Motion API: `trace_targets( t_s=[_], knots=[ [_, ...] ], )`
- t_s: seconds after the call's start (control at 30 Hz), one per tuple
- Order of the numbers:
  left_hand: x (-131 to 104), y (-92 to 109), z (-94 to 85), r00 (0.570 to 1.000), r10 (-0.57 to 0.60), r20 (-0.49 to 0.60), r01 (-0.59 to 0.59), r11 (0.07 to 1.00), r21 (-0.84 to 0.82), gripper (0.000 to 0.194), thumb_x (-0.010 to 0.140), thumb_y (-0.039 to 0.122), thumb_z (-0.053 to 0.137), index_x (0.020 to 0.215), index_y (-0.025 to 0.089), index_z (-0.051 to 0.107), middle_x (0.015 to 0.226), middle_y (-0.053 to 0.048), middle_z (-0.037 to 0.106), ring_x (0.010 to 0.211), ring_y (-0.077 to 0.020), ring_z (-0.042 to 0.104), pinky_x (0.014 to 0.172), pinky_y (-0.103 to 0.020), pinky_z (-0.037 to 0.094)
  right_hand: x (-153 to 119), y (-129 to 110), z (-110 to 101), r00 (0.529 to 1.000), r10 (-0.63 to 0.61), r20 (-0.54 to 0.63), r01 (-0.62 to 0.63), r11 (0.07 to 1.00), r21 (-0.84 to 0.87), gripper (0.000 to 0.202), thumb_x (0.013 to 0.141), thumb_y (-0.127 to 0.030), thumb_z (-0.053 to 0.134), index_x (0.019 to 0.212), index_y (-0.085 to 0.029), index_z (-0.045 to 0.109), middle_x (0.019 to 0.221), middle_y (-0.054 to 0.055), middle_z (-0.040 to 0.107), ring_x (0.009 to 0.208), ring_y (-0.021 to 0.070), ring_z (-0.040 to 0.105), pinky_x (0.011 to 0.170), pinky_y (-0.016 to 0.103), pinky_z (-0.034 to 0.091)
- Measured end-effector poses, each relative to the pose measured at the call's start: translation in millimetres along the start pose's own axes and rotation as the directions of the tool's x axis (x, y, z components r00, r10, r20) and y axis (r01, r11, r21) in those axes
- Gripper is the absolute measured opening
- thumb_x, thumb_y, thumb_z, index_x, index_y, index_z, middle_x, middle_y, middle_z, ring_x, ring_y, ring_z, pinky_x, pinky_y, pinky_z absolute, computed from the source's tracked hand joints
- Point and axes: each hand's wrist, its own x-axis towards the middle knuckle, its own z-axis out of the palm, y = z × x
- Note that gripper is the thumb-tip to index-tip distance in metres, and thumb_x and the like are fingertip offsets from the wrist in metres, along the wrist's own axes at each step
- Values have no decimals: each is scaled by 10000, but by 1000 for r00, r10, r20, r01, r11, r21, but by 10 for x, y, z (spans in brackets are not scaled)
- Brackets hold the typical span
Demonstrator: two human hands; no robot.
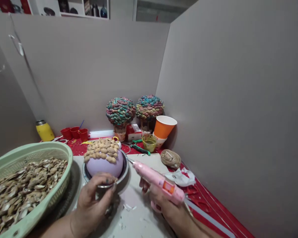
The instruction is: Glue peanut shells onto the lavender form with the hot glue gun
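Observation:
A pink glue gun point(159, 180) is gripped in my right hand point(165, 201), its metal nozzle pointing up and left toward a metal bowl point(126, 165). In the bowl rests a light purple ball point(104, 166), its upper part covered with rows of peanut shells point(101, 148). In front of the bowl, my left hand point(95, 198) has thumb and forefinger pinched together. Something small shows at those fingertips, too small to make out. The glue gun nozzle does not touch the ball.
A green basket point(62, 185) of shells point(27, 191) stands at the left. Behind are two colourful shell-covered trees point(121, 111), red cups point(74, 132), a yellow bottle point(45, 131), an orange cup point(164, 127) and green-handled pliers point(140, 149). Twine point(171, 159) lies right.

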Motion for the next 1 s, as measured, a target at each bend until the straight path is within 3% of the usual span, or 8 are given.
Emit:
trace_targets(
  t_s=[0.07, 0.13, 0.2, 0.37, 0.57, 0.7, 1.0],
  knots=[
    [47, 100, 0, 974, -207, -96, 203, 978, -57, 300, 762, 23, 662, 963, 243, 627, 872, -1, 700, 808, -140, 685, 785, -241, 567, -31, -31, 17, 959, -261, 110, 273, 956, -108, 396, 893, -575, 499, 774, -205, 572, 696, 17, 532, 577, 156, 481, 527, 278, 395],
    [132, 202, -4, 915, -380, -135, 358, 919, -164, 222, 757, 79, 693, 895, 239, 624, 826, 21, 695, 753, -121, 680, 720, -203, 577, -11, -79, 33, 851, -490, 189, 517, 844, -143, 379, 931, -535, 453, 762, -205, 532, 663, 7, 500, 588, 154, 480, 561, 279, 400],
    [219, 283, -7, 863, -489, -125, 449, 857, -253, 190, 735, 114, 723, 846, 226, 618, 783, 32, 696, 709, -109, 675, 665, -173, 576, 17, -109, 41, 767, -603, 221, 639, 750, -172, 372, 958, -505, 413, 759, -201, 493, 649, 6, 493, 583, 145, 476, 540, 264, 381],
    [294, 376, -2, 818, -571, -72, 528, 793, -303, 215, 676, 124, 771, 806, 201, 618, 733, 32, 706, 686, -95, 669, 657, -139, 563, -2, -91, 26, 759, -578, 301, 651, 673, -350, 362, 969, -455, 392, 729, -196, 472, 637, 29, 522, 584, 156, 499, 525, 275, 366],
    [267, 374, 7, 800, -600, -33, 559, 764, -323, 219, 679, 126, 764, 815, 199, 608, 739, 29, 714, 695, -97, 677, 673, -149, 566, -25, -65, 44, 755, -577, 311, 655, 656, -375, 394, 982, -468, 341, 730, -193, 470, 626, 33, 525, 581, 161, 500, 517, 274, 368],
    [249, 343, -6, 801, -599, -13, 567, 764, -310, 213, 699, 127, 750, 830, 203, 599, 761, 25, 715, 716, -102, 676, 686, -158, 564, -15, -52, 71, 725, -601, 337, 688, 596, -414, 424, 1002, -457, 283, 717, -197, 457, 595, 16, 502, 542, 147, 468, 494, 271, 345],
    [223, 343, -6, 814, -581, -21, 558, 791, -252, 215, 707, 122, 745, 842, 213, 604, 768, 32, 707, 723, -94, 670, 693, -140, 555, 11, -48, 65, 715, -617, 329, 694, 568, -444, 462, 1007, -489, 262, 720, -190, 467, 584, 19, 504, 533, 141, 462, 487, 265, 324]
  ],
)
